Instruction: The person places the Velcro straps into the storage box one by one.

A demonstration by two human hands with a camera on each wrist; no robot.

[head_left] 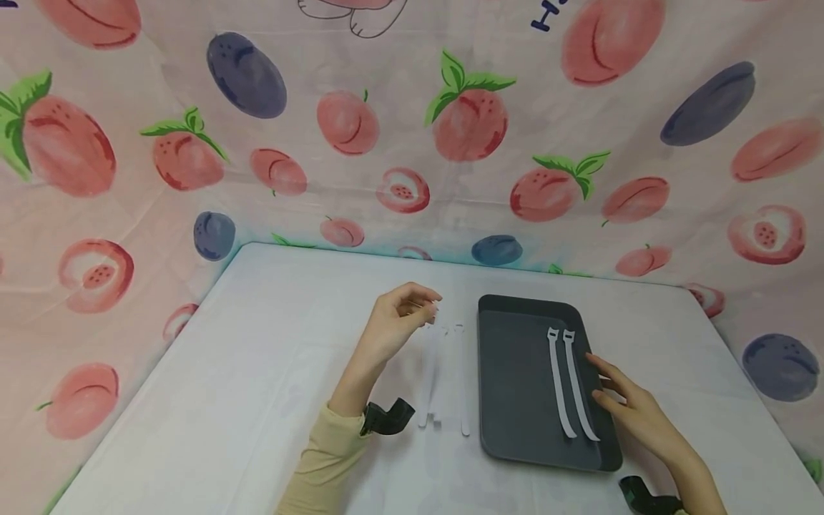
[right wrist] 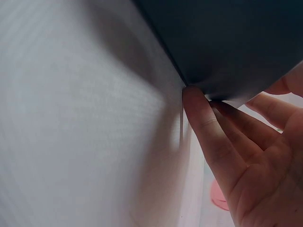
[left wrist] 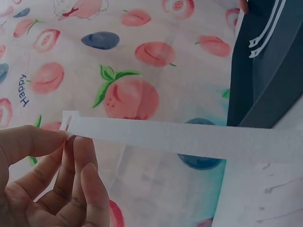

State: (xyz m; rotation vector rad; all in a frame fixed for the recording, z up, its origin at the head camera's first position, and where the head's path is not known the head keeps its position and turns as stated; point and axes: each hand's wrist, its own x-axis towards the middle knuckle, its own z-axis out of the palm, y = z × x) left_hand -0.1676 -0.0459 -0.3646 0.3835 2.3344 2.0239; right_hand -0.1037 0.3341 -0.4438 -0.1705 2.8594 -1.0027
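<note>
Patterned cloth: fruit-printed backdrop (head_left: 399, 64) behind the white table (head_left: 257, 372); its printing is cut off at the top of the head view.
Left sleeve: a yellowish sleeve (head_left: 325, 450), cut off by the bottom edge, with a black wrist piece (head_left: 389, 418) beside its cuff.
Left hand: the left hand (head_left: 394, 320) pinches the slotted end of a white strap (left wrist: 180, 138) between thumb and fingertip, raised left of the tray.
Held strap: its far end runs out of the left wrist view; from the head, white on white, its outline is hard to follow.
Pale strap: another strap (head_left: 462, 383) lies near the tray's left side, faint; small greyish bits around it are too indistinct to name.
Tray: dark grey tray (head_left: 515, 400) bearing two white straps (head_left: 559, 386) side by side, toward its right.
Right hand: the right hand (head_left: 637, 411) touches the tray's right side with fingertips, not wrapped around it; some fingers are partly hidden.
Right wrist: black piece (head_left: 644, 495), partly cut off below.
</note>
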